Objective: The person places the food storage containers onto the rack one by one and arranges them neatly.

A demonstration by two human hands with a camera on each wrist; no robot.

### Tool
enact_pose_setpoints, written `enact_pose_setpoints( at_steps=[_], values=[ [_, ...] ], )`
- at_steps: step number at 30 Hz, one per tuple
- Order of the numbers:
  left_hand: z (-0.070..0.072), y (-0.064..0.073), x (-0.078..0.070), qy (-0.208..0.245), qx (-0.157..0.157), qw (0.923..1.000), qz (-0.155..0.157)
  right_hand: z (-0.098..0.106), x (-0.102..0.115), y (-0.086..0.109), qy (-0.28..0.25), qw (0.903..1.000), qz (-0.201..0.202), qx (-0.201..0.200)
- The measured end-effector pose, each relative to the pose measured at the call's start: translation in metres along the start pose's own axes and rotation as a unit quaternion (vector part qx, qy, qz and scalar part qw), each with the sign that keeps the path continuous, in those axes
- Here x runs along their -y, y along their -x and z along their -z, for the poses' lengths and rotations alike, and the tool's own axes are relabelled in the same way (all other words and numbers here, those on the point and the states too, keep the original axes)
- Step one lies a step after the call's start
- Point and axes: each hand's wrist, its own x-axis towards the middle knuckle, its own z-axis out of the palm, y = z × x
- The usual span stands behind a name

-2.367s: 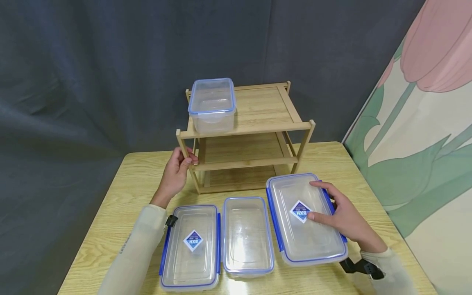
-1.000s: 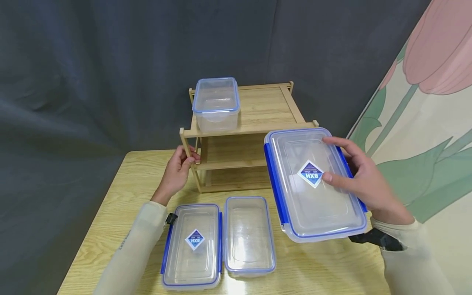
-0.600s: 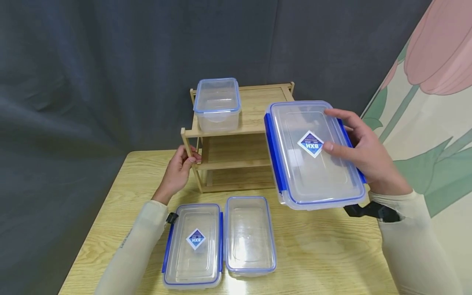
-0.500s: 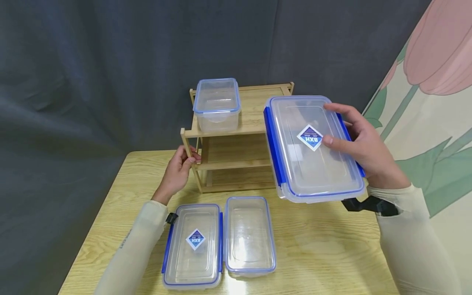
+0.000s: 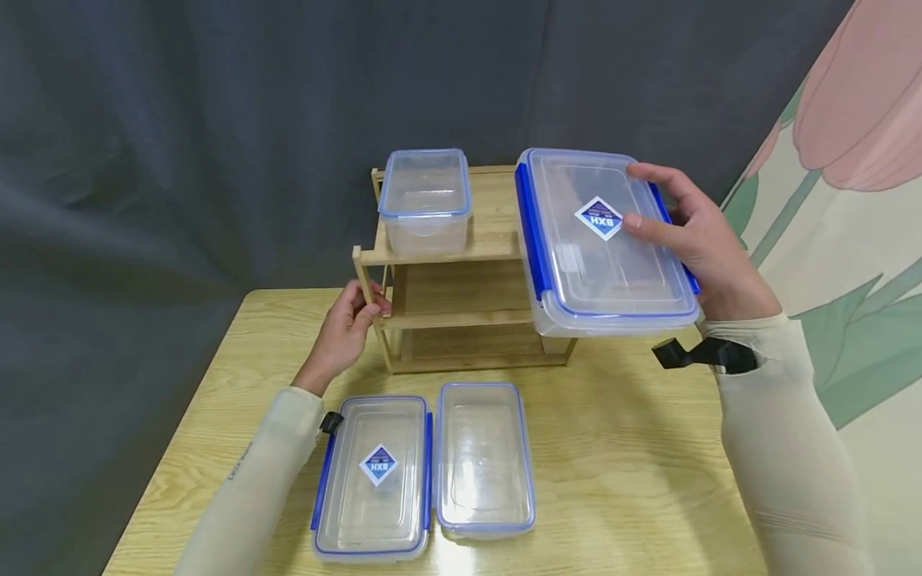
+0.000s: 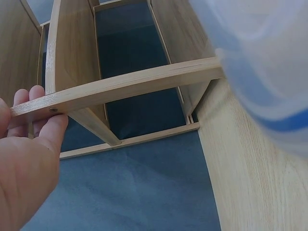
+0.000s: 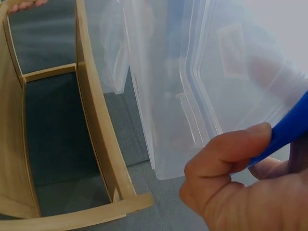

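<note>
My right hand (image 5: pixel 709 244) grips a clear plastic food container (image 5: pixel 612 272) by its right side, thumb and a finger over the lid. This container has blue side clips and a diamond label; it is held in the air before the right part of the rack's top tier and hides that corner. In the right wrist view, fingers curl around its edge beside a blue clip (image 7: pixel 288 122). My left hand (image 5: pixel 344 332) holds the front left post of a three-tier wooden rack (image 5: pixel 468 318); the left wrist view shows fingers and thumb around that post (image 6: pixel 120 86).
Another clear container (image 5: pixel 426 200) sits on the rack's top tier at the left. Two more lie on the wooden table (image 5: pixel 612 472) in front: a labelled one with blue clips (image 5: pixel 370 512) and a plain one (image 5: pixel 484 456). A dark curtain (image 5: pixel 288 120) hangs behind.
The right hand has lifted its container from the table's right side, up and forward to the height of the rack's top tier. The left hand has stayed on the post.
</note>
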Motion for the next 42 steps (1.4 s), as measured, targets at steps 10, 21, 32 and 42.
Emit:
enact_pose_setpoints(
  at_steps=[10, 21, 32, 42],
  values=[
    [-0.004, 0.004, 0.003, 0.02, 0.008, 0.9997, 0.011, 0.001, 0.0, -0.034, -0.038, 0.9987, -0.033, -0.004],
    [-0.009, 0.003, 0.008, 0.048, -0.012, 0.9988, -0.001, -0.005, -0.006, -0.066, -0.072, 0.9947, -0.071, -0.017],
    [-0.009, 0.0, 0.006, 0.053, -0.021, 0.9984, 0.001, 0.001, -0.008, -0.091, -0.094, 0.9896, -0.109, -0.012],
    [-0.009, 0.004, 0.01, 0.052, -0.02, 0.9984, 0.009, -0.007, -0.008, -0.112, -0.078, 0.9871, -0.14, -0.009]
  ],
)
